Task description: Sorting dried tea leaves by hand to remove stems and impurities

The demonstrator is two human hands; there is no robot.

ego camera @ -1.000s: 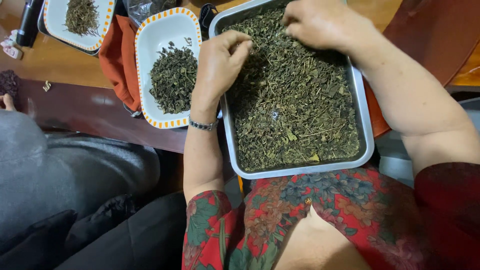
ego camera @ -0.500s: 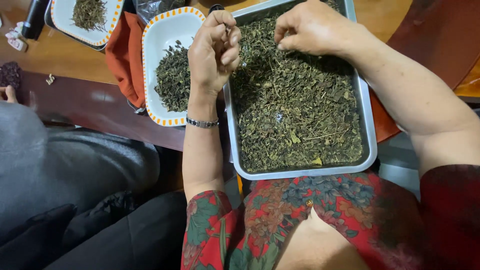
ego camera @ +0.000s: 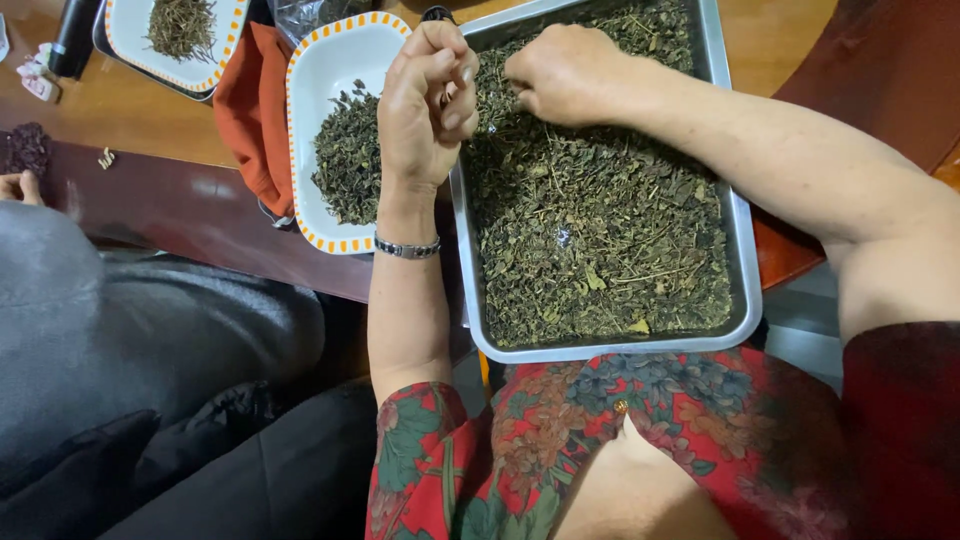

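Note:
A steel tray [ego camera: 745,300] full of dried green leaves [ego camera: 600,220] rests on my lap and against the table edge. My left hand [ego camera: 425,105] hovers over the tray's left rim with its fingers curled together; whether it pinches leaf bits I cannot tell. My right hand [ego camera: 565,75] presses into the leaves at the tray's far left part, fingers bunched on some of them. A white dish with an orange dashed rim [ego camera: 310,120] lies just left of my left hand and holds a pile of sorted dark leaves [ego camera: 345,155].
A second white dish [ego camera: 125,30] with thin dried stems sits at the far left. An orange cloth [ego camera: 245,110] lies between the dishes. Another person in grey [ego camera: 130,330] sits at my left. The wooden table's dark edge [ego camera: 200,215] runs below the dishes.
My left hand lifted off the leaves to the tray's left rim and curled shut. My right hand slid leftward across the far part of the tray.

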